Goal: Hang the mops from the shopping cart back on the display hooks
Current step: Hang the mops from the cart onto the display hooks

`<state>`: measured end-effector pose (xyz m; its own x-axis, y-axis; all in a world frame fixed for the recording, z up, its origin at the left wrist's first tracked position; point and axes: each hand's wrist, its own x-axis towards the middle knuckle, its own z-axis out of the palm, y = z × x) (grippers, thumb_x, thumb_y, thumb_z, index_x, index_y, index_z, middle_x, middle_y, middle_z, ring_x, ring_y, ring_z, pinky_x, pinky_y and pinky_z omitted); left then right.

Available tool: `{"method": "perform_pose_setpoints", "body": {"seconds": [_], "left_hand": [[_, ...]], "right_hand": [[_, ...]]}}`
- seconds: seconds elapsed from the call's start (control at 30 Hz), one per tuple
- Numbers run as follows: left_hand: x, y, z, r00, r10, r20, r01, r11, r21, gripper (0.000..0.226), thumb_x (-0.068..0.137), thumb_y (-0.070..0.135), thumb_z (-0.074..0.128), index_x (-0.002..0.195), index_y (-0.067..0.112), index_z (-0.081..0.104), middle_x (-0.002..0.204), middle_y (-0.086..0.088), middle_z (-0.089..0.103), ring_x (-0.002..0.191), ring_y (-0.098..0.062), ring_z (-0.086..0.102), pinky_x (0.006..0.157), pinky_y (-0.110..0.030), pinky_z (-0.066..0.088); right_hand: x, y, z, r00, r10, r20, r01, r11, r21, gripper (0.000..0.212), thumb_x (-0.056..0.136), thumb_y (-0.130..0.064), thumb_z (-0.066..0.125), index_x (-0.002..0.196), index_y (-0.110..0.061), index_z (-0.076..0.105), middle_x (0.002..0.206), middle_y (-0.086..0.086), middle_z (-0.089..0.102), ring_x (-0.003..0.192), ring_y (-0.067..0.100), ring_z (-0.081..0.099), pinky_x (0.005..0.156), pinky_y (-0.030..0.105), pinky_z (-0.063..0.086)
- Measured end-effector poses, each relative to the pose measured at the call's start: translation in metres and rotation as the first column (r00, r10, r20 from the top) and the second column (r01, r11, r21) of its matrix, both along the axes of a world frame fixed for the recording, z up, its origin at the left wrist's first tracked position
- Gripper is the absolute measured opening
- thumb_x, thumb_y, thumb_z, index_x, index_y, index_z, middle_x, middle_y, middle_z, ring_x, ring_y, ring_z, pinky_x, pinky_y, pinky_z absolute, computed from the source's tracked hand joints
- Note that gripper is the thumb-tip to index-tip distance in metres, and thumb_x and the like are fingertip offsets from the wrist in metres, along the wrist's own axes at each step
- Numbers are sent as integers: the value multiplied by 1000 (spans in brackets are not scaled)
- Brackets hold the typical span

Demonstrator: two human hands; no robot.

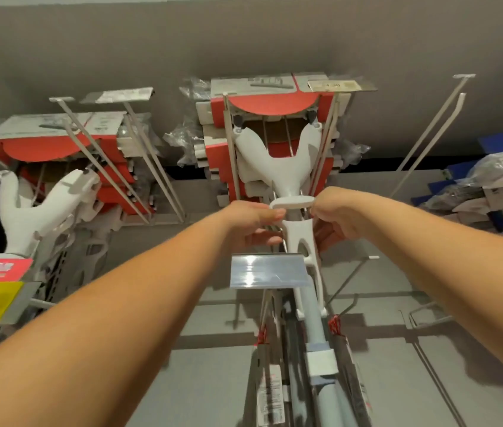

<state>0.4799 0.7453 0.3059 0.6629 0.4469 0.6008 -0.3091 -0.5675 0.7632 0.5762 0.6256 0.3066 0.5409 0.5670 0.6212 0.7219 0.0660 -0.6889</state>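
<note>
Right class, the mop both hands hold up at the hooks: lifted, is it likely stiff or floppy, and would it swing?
Probably stiff: the mop has a straight pole, and its moulded white handle looks undeformed between the left hand and right hand. Gripped only at the top, the long hanging length would likely swing.

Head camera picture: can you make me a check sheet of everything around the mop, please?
Surface: grey display panel, hooks fixed to it.
Job's things: white mop at a hook with a clear label holder; bare display hooks to its right.
Clutter: red-and-white boxes; bagged packs.
Grips: left grip and right grip hold the mop's top loop.
Cables: nothing seen.
Surroundings: grey wall above.
</note>
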Motion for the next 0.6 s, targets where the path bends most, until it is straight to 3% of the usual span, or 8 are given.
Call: {"method": "perform_pose_setpoints", "body": {"seconds": [0.13,0.23,0.3,0.4,0.5,0.6], "left_hand": [[1,7,-5,1000,25,-10,-24,997,70,17,91,22,64,101,9,68,98,-11,72,71,-11,72,57,-17,55],[2,11,-10,980,195,-31,-179,943,282,18,94,34,57,99,20,67,87,9,66,58,9,64,52,-4,46],[1,13,-14,971,225,-74,-190,927,323,16,92,40,58,97,27,67,89,13,65,70,6,64,66,-11,49],[-3,15,-22,970,211,-121,-167,940,296,30,86,38,67,110,20,70,105,4,70,94,-9,66,74,-20,48],[-9,11,-31,980,172,-100,-143,959,243,27,85,30,70,107,14,71,90,3,72,67,-3,69,53,-13,50],[-11,5,-40,978,173,-117,-141,960,241,23,86,28,70,103,13,72,78,2,70,53,0,64,48,-12,48]], "right_hand": [[7,4,-7,1000,4,25,-4,1000,17,29,100,-3,30,79,0,49,61,16,61,56,30,61,54,39,52],[16,9,-13,1000,2,18,-2,1000,27,26,101,-7,30,84,-2,48,67,17,63,58,30,64,53,38,54],[21,12,-17,1000,13,7,-13,1000,15,25,102,-8,31,84,-3,48,65,16,65,60,30,65,55,38,55],[24,13,-24,1000,28,-12,-29,999,-43,25,102,-8,32,89,1,51,57,15,66,60,30,65,59,40,56],[22,11,-28,1000,-17,17,19,994,-112,24,103,-9,33,101,5,52,70,19,65,64,30,65,65,41,57],[20,10,-32,981,-134,138,160,967,-197,27,100,-8,33,109,8,54,83,19,72,68,27,68,67,35,56]]}}
